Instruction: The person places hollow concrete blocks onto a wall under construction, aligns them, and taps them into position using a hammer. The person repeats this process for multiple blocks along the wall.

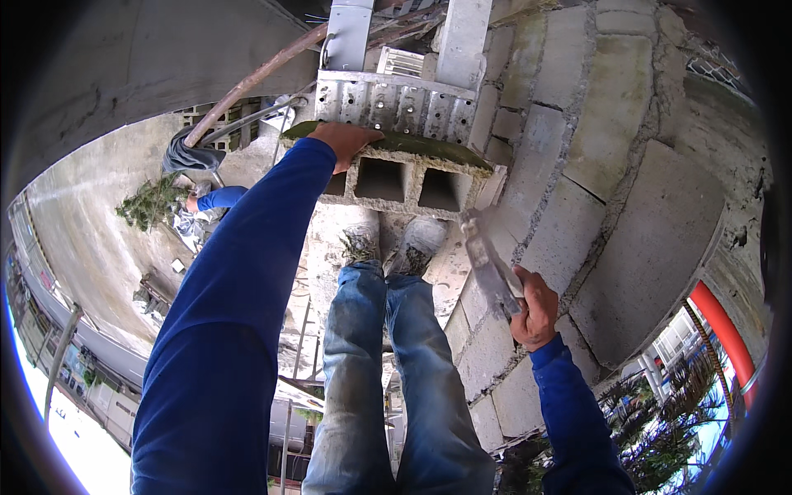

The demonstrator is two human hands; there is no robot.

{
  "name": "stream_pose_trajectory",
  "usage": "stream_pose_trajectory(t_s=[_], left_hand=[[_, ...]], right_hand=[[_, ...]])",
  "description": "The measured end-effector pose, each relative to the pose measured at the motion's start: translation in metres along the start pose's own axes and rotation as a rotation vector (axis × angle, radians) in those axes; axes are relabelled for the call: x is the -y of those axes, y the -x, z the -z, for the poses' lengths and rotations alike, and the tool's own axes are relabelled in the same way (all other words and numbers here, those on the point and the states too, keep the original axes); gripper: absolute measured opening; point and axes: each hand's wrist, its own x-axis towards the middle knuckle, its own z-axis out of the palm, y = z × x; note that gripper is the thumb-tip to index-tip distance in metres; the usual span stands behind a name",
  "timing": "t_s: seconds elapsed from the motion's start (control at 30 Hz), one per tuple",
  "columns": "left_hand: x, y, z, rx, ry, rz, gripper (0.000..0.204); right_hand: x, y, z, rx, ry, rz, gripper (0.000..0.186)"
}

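A hollow concrete block [369, 200] lies ahead of my shoes, its rectangular holes facing me and its far side green and mossy. My left hand [351, 142] grips its far upper edge, left of the middle; the fingertips are partly hidden. On the right, my right hand [536, 309] is closed around a flat, grey hand tool [488, 262], smeared by motion, whose exact kind I cannot make out. The tool's far end is at the block's near right corner; whether it touches is unclear.
A perforated metal plank [396, 101] lies just beyond the block. Along the right runs a mortared block wall [606, 124]. A wooden pole [260, 76] slants at upper left. Below it, another person's blue sleeve [221, 198] shows near green branches [153, 205]. A red pipe [726, 338] curves at far right.
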Motion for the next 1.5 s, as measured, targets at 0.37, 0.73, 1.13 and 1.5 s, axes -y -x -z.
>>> stream_pose_trajectory(t_s=[0.37, 0.73, 1.13, 1.5], left_hand=[[0.000, -0.002, -0.002, 0.023, 0.077, -0.002, 0.066], [-0.013, 0.003, 0.013, 0.022, 0.119, -0.013, 0.068], [-0.007, 0.007, -0.008, -0.046, 0.005, 0.019, 0.084], [-0.017, 0.007, 0.002, 0.002, -0.012, 0.075, 0.074]], right_hand=[[-0.008, 0.028, -0.024, 0.231, 0.133, -0.146, 0.039], [-0.016, 0.024, -0.031, 0.229, 0.079, -0.173, 0.037], [-0.032, -0.082, -0.008, 0.063, -0.059, -0.757, 0.037], [-0.122, -0.214, -0.018, 0.650, 0.379, -0.545, 0.033]])
